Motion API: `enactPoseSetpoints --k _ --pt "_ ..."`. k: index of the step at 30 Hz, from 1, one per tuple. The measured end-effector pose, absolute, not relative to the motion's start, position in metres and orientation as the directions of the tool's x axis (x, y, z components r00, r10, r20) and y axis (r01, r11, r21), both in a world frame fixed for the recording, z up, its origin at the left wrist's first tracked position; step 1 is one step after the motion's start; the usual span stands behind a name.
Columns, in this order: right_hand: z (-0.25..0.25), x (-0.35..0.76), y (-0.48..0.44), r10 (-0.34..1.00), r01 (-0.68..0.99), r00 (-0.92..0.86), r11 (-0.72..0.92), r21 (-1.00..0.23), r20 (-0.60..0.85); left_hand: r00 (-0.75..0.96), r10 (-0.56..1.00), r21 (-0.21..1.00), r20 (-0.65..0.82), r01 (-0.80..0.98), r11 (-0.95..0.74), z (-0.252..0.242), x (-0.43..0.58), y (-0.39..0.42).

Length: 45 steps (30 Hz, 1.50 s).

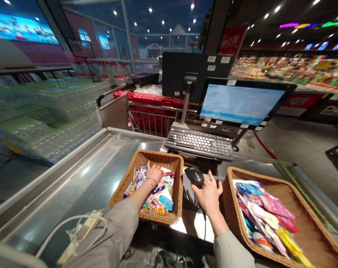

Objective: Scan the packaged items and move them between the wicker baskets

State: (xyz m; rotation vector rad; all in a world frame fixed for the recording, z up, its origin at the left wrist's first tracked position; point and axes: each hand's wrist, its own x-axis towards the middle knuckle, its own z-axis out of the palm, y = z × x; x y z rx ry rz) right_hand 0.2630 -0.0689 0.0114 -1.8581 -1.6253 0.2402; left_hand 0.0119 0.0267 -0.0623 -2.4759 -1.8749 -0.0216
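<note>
My left hand [154, 174] reaches into the left wicker basket [180, 186]. Its fingers are curled at a thin pink item [168, 174], whose end sticks out to their right. Around it lie small packaged goods, among them a blue translucent case [166, 203] and an orange-and-yellow striped roll [160, 211]. Between the two baskets, my right hand [209, 193] grips a black barcode scanner [194, 175]. The scanner's head points away to the left, and its cable hangs down below. Some fingers of this hand stick out, and the handle is mostly hidden.
To the right, a second wicker basket [311, 197] holds pink, blue and yellow packaged goods. Behind the baskets are a keyboard [199, 143] and a lit monitor [241, 104]. A steel counter [87, 178] stretches left, with a white cable [74, 217] near its front.
</note>
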Motion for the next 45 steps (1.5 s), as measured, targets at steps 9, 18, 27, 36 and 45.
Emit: enactPoseSetpoints --k 9,18,27,36,45 --pt "0.017 0.265 -0.071 0.938 0.82 0.21 -0.016 -0.573 0.274 0.143 0.989 -0.032 0.038 0.989 -0.142 -0.063 0.015 0.022" --pt "0.017 0.268 -0.07 0.932 0.819 0.191 0.022 -0.574 0.308 0.189 0.979 -0.051 0.079 0.981 -0.186 -0.047 0.014 0.016" --pt "0.024 0.266 -0.07 0.923 0.828 0.158 0.069 -0.556 0.35 0.252 0.923 0.041 0.29 0.96 -0.275 -0.01 0.009 0.009" --pt "0.032 0.261 -0.072 0.918 0.842 0.133 0.094 -0.531 0.375 0.184 0.89 0.107 0.417 0.963 -0.249 0.012 0.013 0.002" --pt "0.037 0.253 -0.07 0.889 0.88 0.067 0.161 -0.446 0.453 0.138 0.866 0.141 0.48 0.963 -0.232 0.031 0.029 -0.003"
